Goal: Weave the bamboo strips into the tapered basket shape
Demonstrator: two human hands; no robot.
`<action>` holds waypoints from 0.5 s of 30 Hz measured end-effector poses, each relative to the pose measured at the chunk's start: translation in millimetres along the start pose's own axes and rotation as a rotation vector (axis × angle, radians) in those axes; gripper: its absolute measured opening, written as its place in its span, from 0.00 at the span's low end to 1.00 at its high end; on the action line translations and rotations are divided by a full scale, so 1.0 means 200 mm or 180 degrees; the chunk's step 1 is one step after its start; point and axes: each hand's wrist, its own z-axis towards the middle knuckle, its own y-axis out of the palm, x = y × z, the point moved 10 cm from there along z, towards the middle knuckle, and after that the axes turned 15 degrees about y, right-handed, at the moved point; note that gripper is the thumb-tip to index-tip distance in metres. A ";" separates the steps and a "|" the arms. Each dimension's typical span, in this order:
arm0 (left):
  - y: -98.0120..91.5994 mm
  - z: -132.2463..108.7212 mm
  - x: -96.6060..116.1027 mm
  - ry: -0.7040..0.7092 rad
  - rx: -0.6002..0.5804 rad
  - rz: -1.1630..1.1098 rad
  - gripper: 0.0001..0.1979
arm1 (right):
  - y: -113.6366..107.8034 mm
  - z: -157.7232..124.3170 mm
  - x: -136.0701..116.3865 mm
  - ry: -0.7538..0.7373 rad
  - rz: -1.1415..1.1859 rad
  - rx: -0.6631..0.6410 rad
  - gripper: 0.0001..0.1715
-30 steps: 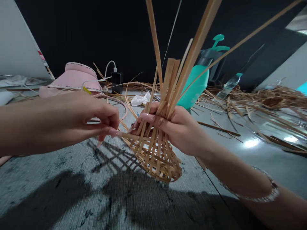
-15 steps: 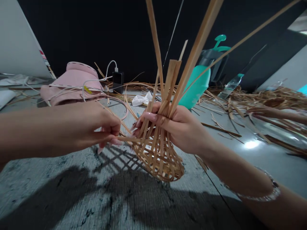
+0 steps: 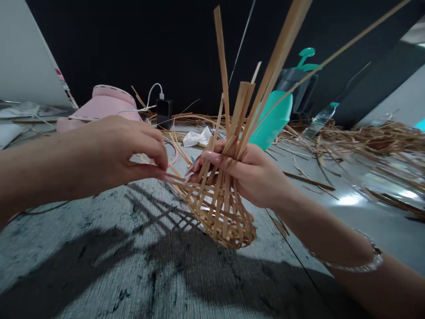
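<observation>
Left hand (image 3: 122,150) pinches a weaving strip (image 3: 174,178) against the side of the woven basket (image 3: 221,223); right hand (image 3: 247,177) grips the basket's upright strips (image 3: 241,113), fingers pressed together.

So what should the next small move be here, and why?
Likely the left hand should draw the pinched strip tight against the basket's weave: it holds that strip at the rim, while the right hand grips the upright strips.

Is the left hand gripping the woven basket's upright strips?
No, the right hand grips the upright strips of the tan woven basket; the left hand pinches one flat strip.
</observation>
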 end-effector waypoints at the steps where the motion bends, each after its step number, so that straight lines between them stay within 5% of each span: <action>1: -0.01 0.01 0.01 0.0074 0.0039 -0.0004 0.18 | 0.00 0.00 -0.01 -0.0044 -0.0131 0.0059 0.11; 9: 0.10 -0.05 -0.13 -0.0555 -0.0390 -0.0380 0.15 | -0.05 0.01 0.03 0.0091 -0.0013 0.0230 0.08; 15: 0.10 -0.08 -0.10 -0.0525 -0.0597 -0.0757 0.14 | -0.08 0.03 0.06 0.0472 0.0303 0.0070 0.08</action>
